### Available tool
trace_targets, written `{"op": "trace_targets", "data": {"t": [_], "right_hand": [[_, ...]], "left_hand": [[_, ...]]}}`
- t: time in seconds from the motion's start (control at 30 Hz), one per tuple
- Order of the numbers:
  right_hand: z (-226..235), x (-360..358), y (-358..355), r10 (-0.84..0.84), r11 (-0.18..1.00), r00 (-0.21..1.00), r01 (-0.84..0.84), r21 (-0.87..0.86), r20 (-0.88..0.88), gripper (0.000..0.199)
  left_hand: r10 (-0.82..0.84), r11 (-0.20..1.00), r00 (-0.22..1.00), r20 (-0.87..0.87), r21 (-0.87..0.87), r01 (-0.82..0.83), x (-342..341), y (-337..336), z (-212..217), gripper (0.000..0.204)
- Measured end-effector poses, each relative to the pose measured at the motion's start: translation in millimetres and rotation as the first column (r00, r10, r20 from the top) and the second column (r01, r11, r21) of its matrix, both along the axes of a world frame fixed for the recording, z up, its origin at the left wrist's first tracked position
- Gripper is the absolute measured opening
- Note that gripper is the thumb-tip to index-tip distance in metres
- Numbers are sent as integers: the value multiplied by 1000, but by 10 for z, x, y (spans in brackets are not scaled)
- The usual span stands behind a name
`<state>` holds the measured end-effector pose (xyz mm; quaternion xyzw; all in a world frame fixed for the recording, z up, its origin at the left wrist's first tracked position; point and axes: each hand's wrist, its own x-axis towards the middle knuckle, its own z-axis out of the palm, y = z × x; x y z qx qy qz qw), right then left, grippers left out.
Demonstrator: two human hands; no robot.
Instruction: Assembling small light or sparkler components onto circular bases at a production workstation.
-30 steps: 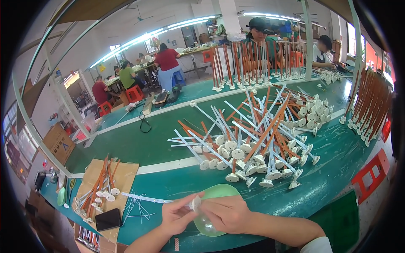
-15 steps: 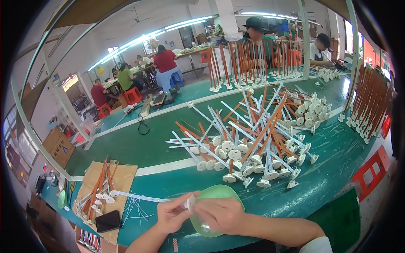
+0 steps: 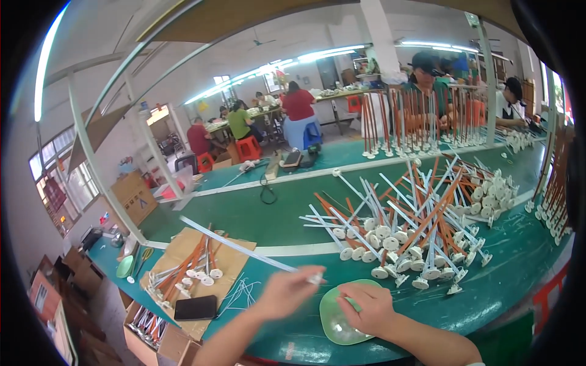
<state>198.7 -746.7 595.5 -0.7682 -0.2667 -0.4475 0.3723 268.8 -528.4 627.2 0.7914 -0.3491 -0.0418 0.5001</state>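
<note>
Above the near edge of the surface (image 3: 442, 312), the left hand (image 3: 292, 293) is closed on the white-ended pale strip (image 3: 238, 246), slanting over the cardboard (image 3: 235, 263). The right hand (image 3: 369, 307), fingers curled, is over the green dish (image 3: 329, 312) (I cannot tell whether it grips anything).

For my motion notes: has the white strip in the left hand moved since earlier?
Yes: the far end of the white strip swung forward, now showing beyond the cardboard.

The cardboard box (image 3: 133, 196) at left bears dark print (image 3: 143, 202) too small to read.
</note>
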Motion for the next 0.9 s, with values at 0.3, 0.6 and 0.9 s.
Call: {"op": "trace_targets", "data": {"t": [0.3, 0.6, 0.9], "right_hand": [[38, 20, -74, 47, 996, 999, -46, -70, 22, 15], [-67, -2, -61, 8, 991, 1000, -10, -131, -21, 9], [8, -113, -17, 98, 965, 972, -41, -258, 214, 14]], "left_hand": [[538, 327, 738, 408, 706, -629, 781, 2477, 426, 35], [386, -39, 528, 756, 585, -810, 658, 2049, 524, 32], [-129, 838, 824, 551, 505, -207, 0, -924, 232, 38]]}}
